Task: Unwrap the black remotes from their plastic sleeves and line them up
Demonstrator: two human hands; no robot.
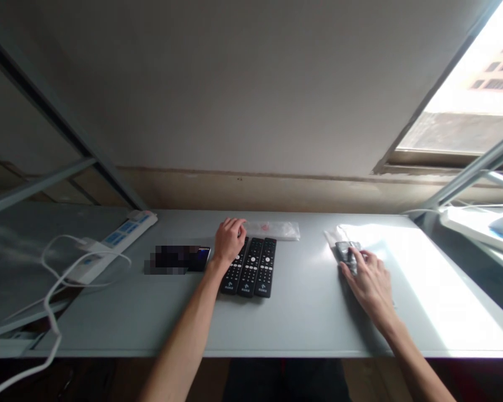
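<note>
Three black remote controls [248, 276] lie side by side on the grey table. My left hand [230, 240] is curled over the top end of the leftmost remote control [230, 282], its fingertips partly hidden. Behind them lies a flat clear plastic sleeve [272, 230] with a small red mark, close to my left fingers. Farther right, my right hand [371, 276] has its thumb and fingers round another dark remote control [347, 248] in a clear plastic bag; the palm covers much of it.
A white power strip [123, 234] with white cables [50, 301] is at the left. A dark device with a lit screen [201, 258], partly pixelated, rests left of the remotes. Metal frame bars stand at both sides. Sunlight falls on the table's right part [427, 279].
</note>
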